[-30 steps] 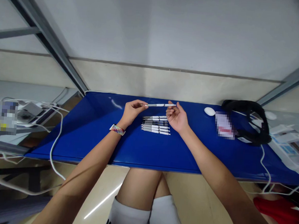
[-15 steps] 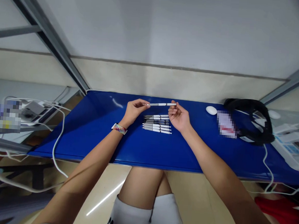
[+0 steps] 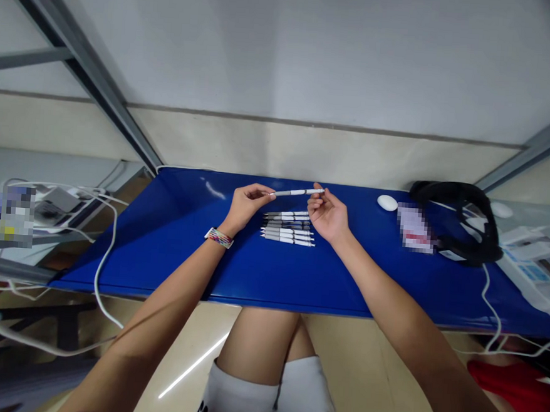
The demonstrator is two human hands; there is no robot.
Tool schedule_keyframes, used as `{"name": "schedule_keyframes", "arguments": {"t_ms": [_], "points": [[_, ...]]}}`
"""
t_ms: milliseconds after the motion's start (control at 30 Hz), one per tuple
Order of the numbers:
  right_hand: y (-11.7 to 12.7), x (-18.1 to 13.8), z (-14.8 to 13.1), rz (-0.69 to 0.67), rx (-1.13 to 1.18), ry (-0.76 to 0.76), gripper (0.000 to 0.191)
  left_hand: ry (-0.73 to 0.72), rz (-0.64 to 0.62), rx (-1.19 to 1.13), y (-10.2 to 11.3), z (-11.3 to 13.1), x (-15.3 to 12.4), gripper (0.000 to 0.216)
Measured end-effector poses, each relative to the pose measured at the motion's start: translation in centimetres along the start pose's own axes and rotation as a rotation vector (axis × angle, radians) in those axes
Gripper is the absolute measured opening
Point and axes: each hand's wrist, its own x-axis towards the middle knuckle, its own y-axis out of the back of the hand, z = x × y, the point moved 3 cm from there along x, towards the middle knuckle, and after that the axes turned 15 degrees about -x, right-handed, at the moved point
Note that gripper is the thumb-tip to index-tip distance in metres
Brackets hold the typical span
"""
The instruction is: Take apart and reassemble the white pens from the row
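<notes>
A white and grey pen [image 3: 298, 192] with a dark band is held level above the far part of the blue table [image 3: 182, 250]. My left hand [image 3: 246, 206] pinches its tip end between thumb and fingers. At the other end, the clicker end, my right hand [image 3: 328, 215] grips it with thumb and forefinger, palm partly turned up. Just below lies a row of several similar pens [image 3: 286, 234], side by side with their tips to the left. The right fingers hide the clicker ends of the upper ones.
A white mouse [image 3: 387, 203] and a blurred-out packet [image 3: 415, 228] lie to the right. Beyond them sits a black headset-like strap [image 3: 478, 226], with a white cable [image 3: 487, 302] hanging over the edge. Metal frame posts [image 3: 117, 104] and a wall bound the table.
The right end of the held pen has shifted very slightly, and the right thumb and fingers have moved a little at it. The row of pens is unchanged.
</notes>
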Motion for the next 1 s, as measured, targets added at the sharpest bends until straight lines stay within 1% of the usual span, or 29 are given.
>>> {"name": "schedule_keyframes", "arguments": {"t_ms": [267, 600, 733, 933, 1000], "points": [[0.10, -0.13, -0.15, -0.012, 0.020, -0.008, 0.016, 0.012, 0.014, 0.003, 0.02, -0.30, -0.05, 0.029], [0.18, -0.14, -0.08, 0.022, -0.025, 0.016, 0.015, 0.010, 0.015, 0.008, -0.05, -0.38, -0.09, 0.030], [0.23, -0.10, -0.08, -0.005, -0.011, 0.016, 0.018, 0.011, 0.016, -0.005, 0.01, -0.43, 0.01, 0.029], [0.07, 0.02, 0.15, 0.006, -0.061, -0.011, 0.009, 0.019, 0.030, -0.011, 0.38, -0.71, 0.20, 0.030], [-0.01, 0.03, 0.13, 0.004, -0.056, -0.005, 0.009, 0.022, 0.031, -0.010, 0.44, -0.78, 0.21, 0.030]]}}
